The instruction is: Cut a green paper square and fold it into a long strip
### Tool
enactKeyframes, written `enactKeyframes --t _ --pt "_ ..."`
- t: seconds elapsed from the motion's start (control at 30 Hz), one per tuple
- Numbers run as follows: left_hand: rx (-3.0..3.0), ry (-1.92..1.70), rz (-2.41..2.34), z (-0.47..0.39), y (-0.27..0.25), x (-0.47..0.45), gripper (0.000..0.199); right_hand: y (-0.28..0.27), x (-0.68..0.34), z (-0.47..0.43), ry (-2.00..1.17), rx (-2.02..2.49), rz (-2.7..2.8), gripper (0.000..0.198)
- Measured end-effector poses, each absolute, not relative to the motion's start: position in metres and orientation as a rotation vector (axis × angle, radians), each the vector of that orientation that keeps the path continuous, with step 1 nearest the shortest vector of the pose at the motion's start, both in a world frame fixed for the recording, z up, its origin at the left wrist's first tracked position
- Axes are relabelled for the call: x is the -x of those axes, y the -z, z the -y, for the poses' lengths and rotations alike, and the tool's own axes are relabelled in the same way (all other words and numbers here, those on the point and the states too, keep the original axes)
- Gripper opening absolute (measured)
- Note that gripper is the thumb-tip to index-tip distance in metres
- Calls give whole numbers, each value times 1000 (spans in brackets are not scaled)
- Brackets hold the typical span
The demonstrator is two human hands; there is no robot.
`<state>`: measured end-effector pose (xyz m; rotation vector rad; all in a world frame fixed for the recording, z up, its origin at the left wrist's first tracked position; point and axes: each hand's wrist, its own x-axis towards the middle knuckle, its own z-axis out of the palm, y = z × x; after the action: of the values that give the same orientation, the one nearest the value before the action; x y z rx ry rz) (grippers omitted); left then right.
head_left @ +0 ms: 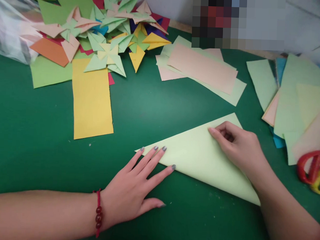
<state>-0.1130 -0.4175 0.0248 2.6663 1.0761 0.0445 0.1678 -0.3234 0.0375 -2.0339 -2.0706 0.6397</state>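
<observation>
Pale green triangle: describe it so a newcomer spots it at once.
On the green tabletop, find the left hand, with the red bracelet, and the right hand. Both touch the pale green triangle, whose narrow tip points left, by the left hand's fingers. Unlike the paper strips beyond it, it is three-cornered and under both hands.

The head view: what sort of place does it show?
Probably a paper-craft table: folded stars lie piled, loose sheets lie nearby, and the left hand rests on a green paper triangle.
</observation>
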Motion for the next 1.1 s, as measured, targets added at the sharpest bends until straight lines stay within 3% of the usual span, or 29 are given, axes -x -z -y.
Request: enactKeyframes --t 1.1 --pt "-2585 22 -1109 417 -31 110 68 -40 -166 324 -660 2056 2047 29"
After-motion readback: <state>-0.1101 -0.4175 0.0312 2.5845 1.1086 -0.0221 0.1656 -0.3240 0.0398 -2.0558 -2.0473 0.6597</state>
